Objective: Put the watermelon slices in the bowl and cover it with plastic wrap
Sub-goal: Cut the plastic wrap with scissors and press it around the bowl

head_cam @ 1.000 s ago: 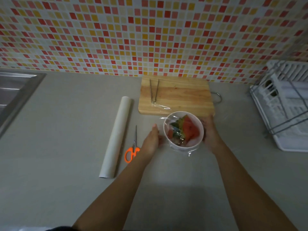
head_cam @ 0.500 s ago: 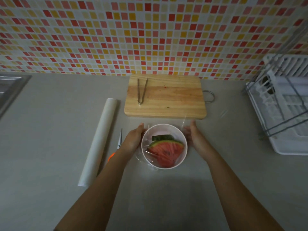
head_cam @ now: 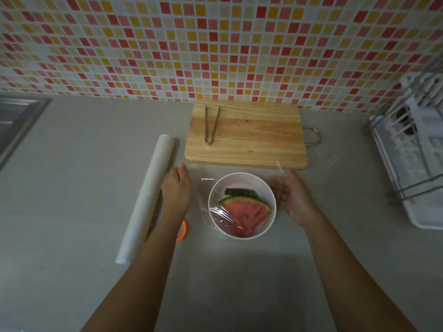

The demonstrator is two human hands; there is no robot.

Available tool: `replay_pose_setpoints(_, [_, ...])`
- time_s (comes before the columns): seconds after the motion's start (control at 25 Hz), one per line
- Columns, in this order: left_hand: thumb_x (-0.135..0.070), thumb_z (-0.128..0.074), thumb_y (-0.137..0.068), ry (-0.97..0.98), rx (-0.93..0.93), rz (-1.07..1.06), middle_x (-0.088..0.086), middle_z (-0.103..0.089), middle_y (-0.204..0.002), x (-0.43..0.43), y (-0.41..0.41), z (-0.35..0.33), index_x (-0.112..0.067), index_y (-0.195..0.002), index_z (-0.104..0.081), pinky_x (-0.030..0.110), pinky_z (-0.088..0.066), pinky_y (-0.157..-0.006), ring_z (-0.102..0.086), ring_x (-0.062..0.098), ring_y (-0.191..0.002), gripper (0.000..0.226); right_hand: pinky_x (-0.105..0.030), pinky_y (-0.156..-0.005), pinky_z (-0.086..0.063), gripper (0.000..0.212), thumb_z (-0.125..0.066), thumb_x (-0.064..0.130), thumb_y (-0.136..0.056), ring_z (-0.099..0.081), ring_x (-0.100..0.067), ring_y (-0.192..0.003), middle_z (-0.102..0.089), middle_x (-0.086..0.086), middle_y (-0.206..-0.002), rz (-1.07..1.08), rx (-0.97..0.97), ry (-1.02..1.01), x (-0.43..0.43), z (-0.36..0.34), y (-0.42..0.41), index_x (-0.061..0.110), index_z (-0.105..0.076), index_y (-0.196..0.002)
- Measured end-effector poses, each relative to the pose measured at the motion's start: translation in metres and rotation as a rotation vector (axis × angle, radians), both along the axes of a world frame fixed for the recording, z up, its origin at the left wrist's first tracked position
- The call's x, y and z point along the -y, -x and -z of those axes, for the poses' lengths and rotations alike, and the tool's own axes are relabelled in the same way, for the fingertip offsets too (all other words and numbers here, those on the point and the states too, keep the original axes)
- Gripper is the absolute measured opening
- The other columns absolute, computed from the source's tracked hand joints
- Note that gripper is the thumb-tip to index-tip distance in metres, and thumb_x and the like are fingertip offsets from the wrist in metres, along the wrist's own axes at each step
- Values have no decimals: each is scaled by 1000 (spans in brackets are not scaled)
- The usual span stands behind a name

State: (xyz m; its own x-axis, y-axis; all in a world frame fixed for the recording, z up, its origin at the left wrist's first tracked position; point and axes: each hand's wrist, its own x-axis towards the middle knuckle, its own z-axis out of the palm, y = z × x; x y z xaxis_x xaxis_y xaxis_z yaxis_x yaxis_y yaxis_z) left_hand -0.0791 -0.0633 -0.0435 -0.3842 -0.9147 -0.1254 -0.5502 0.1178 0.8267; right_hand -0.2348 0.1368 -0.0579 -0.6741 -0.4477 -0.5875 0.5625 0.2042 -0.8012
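Note:
A white bowl (head_cam: 241, 175) stands on the counter in front of the cutting board, with red watermelon slices (head_cam: 247, 213) inside. Clear plastic wrap (head_cam: 205, 185) lies stretched over the bowl, and its loose edges spread out on both sides. My left hand (head_cam: 176, 189) hovers palm down a little left of the bowl, fingers straight, touching nothing I can see. On the right, my right hand (head_cam: 291, 196) is held with its palm toward the bowl and its fingers relaxed. A flap of the wrap lies against its fingers.
The plastic wrap roll (head_cam: 148, 195) lies left of my left hand. Orange-handled scissors (head_cam: 182, 232) peek out beside my left forearm. Metal tongs (head_cam: 212, 125) rest on the wooden cutting board (head_cam: 259, 140). A white dish rack (head_cam: 412, 168) stands at right, a sink (head_cam: 16, 118) at far left.
Both hands were gripping the bowl's sides, which was tilted a second ago. The bowl now stands upright on the counter and both hands have moved a little outward from it.

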Motion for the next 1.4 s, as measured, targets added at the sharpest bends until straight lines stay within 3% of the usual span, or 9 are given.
replay_pose_setpoints(0.08, [-30,-35,-101,144,-10,202,19,-63,-91,3,8,-11,-2,-80,-60,27,-30,-71,-56,33,-93,43,-27,-67,-46,78,-17,69,-87,-64,-15,-69,-71,0,-69,-210,-5,-29,-1,-8,4,19,-76,-79])
replay_pose_setpoints(0.16, [-35,-35,-101,141,70,481,12,-58,-78,-2,18,-17,-6,-69,-54,28,-28,-66,-53,28,-80,47,-22,-67,-51,75,-23,78,-79,-68,-12,-74,-74,1,-74,-359,-32,-77,2,-12,4,26,-78,-83])
replay_pose_setpoints(0.28, [-41,-36,-100,110,191,643,6,-55,-64,-10,23,-8,-4,-64,-54,23,-31,-56,-50,16,-61,55,-33,-82,-50,53,-49,59,-84,-67,-22,-88,-75,-8,-89,-222,-176,-83,10,-6,0,14,-75,-91])
replay_pose_setpoints(0.36, [-37,-41,-99,110,134,594,0,-51,-60,-11,21,-3,-12,-62,-47,15,-32,-53,-46,8,-57,46,-35,-78,-49,39,-47,41,-94,-66,-19,-76,-73,-4,-77,-54,-231,-54,14,-2,-3,14,-73,-81])
replay_pose_setpoints(0.48, [-35,-41,-100,77,74,566,5,-62,-73,-9,24,-3,-9,-75,-54,19,-31,-54,-53,18,-67,38,-29,-62,-47,44,-39,38,-97,-60,-16,-60,-66,1,-60,104,-212,-87,24,-3,-6,16,-68,-71])
replay_pose_setpoints(0.72, [-50,-33,-98,-126,43,526,-1,-68,-76,-1,24,-8,-11,-78,-67,32,-48,-75,-63,21,-70,56,-34,-73,-52,73,-25,65,-87,-66,-23,-64,-71,-7,-65,-95,-5,-61,25,-8,-5,16,-76,-68])
replay_pose_setpoints(0.92, [-61,-32,-93,-229,112,497,-2,-71,-87,6,10,-9,-27,-80,-71,33,-47,-88,-65,17,-89,54,-33,-68,-50,37,-57,49,-80,-66,-17,-63,-72,-1,-66,-198,-146,-86,18,-6,-4,18,-76,-74])
replay_pose_setpoints(1.16, [-38,-46,-97,-349,-54,366,7,-64,-76,-14,12,-6,-9,-75,-57,35,-46,-73,-58,20,-70,38,-31,-63,-52,35,-52,37,-91,-67,-20,-61,-71,-3,-66,21,-97,-61,28,-5,-10,18,-73,-72])
replay_pose_setpoints(1.4, [-31,-43,-98,-56,-32,239,2,-63,-71,-27,21,-5,-7,-74,-51,30,-35,-61,-55,21,-70,35,-36,-66,-53,41,-48,48,-90,-65,-24,-68,-71,-5,-75,151,-22,-85,37,-2,-17,25,-74,-67])
